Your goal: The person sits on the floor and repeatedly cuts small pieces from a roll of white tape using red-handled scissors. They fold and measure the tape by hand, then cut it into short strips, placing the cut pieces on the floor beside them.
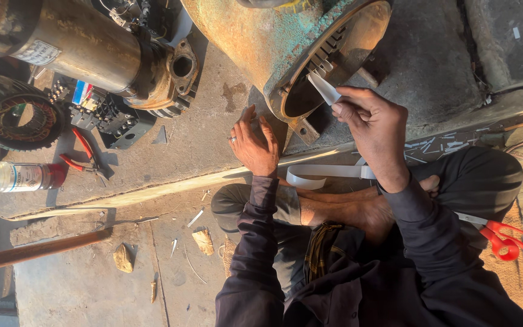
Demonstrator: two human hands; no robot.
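Note:
My right hand (373, 124) pinches a folded white paper strip (324, 88) at the open mouth of a large green, rusty motor housing (286, 42), against the slotted inner core. My left hand (254, 144) rests with fingers spread on the concrete ledge (213, 139) beside the housing's flange, holding nothing. A long white strip (322, 174) loops across my lap, just above my bare foot (358, 209).
Red-handled scissors (506, 239) lie at my right knee. Red pliers (83, 157), a clear plastic bottle with a red cap (16, 177), a second rusty motor (92, 51), a wound stator (16, 118) and a black terminal block (113, 118) sit left. White paper scraps (443, 145) litter the ledge.

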